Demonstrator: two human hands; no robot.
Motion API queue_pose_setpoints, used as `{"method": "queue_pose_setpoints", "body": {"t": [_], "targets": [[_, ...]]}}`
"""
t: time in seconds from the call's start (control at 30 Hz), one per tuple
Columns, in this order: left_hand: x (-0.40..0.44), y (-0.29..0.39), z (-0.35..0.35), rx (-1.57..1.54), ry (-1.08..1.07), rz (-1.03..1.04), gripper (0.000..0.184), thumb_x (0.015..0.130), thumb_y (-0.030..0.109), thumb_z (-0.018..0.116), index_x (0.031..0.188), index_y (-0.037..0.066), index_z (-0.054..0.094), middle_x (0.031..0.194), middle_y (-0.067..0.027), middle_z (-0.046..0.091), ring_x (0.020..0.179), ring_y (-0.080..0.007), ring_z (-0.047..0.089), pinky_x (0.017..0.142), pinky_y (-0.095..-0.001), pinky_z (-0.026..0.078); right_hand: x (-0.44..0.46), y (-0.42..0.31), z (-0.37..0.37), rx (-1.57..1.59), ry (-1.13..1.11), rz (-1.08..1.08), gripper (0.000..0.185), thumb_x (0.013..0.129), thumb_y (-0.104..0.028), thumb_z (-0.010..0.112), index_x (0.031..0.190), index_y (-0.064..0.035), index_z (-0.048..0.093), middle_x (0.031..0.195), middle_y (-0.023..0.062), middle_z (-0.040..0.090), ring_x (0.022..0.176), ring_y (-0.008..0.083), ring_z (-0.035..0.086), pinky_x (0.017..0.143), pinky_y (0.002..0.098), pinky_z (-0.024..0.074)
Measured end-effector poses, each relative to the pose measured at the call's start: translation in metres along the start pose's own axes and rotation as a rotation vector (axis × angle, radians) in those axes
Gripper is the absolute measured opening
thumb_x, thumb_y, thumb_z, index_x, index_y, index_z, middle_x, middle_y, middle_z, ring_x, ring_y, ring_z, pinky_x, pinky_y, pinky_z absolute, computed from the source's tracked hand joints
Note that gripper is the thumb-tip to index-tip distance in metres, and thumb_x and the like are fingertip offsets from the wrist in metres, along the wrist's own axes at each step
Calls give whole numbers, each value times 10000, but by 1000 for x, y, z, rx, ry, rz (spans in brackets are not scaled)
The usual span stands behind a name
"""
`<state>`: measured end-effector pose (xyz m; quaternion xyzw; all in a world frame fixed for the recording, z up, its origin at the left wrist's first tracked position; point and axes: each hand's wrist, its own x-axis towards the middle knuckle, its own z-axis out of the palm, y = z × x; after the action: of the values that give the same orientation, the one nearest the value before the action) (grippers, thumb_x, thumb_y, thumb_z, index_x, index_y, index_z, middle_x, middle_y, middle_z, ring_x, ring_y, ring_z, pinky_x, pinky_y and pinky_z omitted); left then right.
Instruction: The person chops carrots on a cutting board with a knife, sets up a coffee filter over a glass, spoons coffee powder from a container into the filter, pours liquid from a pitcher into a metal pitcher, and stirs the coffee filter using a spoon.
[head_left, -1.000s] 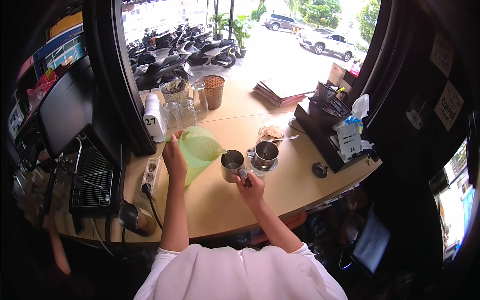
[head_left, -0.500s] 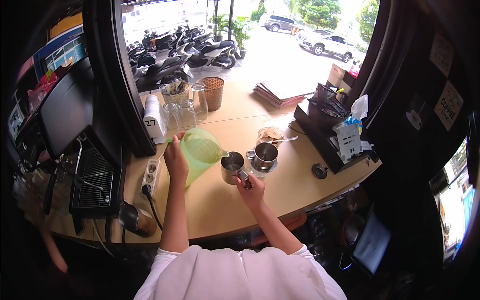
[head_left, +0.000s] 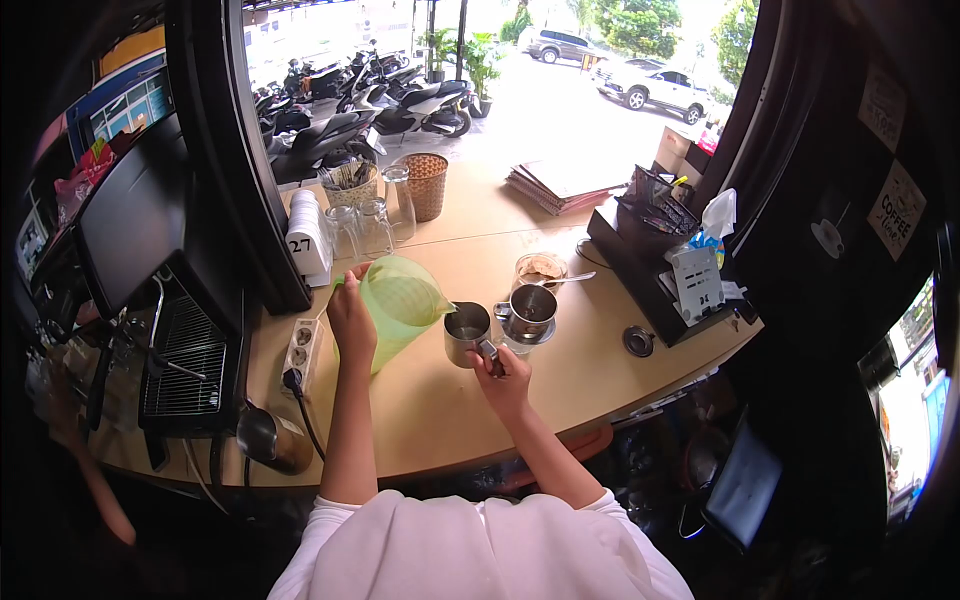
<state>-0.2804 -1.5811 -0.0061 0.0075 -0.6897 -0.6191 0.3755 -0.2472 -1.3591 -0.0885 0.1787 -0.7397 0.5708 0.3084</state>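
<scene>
Light-green pitcher: it is left of the frame's centre, in your left hand [head_left: 352,318]; the fingers close around its handle side. You have the pitcher [head_left: 400,300] tilted, with its spout pointing right.
Steel cup: it sits just right of the spout, near the centre; your right hand [head_left: 505,380] grips its handle from below, fingers narrow. The cup [head_left: 462,350] looks upright, mouth up.
Spout to rim: the spout tip is at the cup's left rim; you cannot tell whether they touch, or whether liquid is running. Your left hand is nearer the pitcher, your right nearer the cup.
Metal drip filter: one [head_left: 530,308], just right of the steel cup, its handle toward the cup; what lies under it is partly hidden.
Powder container: one [head_left: 540,267], behind the filter, with one spoon [head_left: 572,278] across it.
Drinking glasses: three, upper left, side by side: one [head_left: 341,240], a second [head_left: 375,235], a taller third [head_left: 402,205].
Baskets: two, behind the glasses, one pale [head_left: 350,183] and one brown [head_left: 427,190].
Round lid: one [head_left: 638,341], right on the surface [head_left: 440,430].
Another person: a blurred forearm [head_left: 105,495], lower left, apart from your hands.
</scene>
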Motion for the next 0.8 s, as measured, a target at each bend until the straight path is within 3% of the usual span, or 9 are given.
{"method": "queue_pose_setpoints", "body": {"t": [0.13,0.23,0.63,0.8], "targets": [[0,0,-2,13,4,-2,438,1017,262,310,1034,-33,633,960,-121,656,893,-191,602,849,-314,448,0,-1,0,-3,0,4,350,779,-15,738,634,-38,420,545,16,445,497,48,401,467,213,376],[1,0,-2,1,16,-1,437,1015,264,312,1035,-32,634,952,-119,657,879,-184,606,837,-310,456,2,-3,3,19,54,-27,449,757,-5,760,597,-57,344,519,-28,384,466,24,303,419,214,260],[5,-4,-15,-111,60,-81,423,1001,267,339,1022,-37,632,945,-105,658,864,-163,609,817,-292,467,0,1,2,37,32,-30,440,761,18,751,603,-62,348,545,-41,385,488,9,309,433,198,263],[8,-8,-21,-158,77,-103,425,997,286,356,1013,-36,633,962,-101,658,871,-164,607,821,-289,463,-1,0,6,193,17,76,418,775,21,742,626,-65,361,587,-61,393,520,-5,321,451,190,259]]}}
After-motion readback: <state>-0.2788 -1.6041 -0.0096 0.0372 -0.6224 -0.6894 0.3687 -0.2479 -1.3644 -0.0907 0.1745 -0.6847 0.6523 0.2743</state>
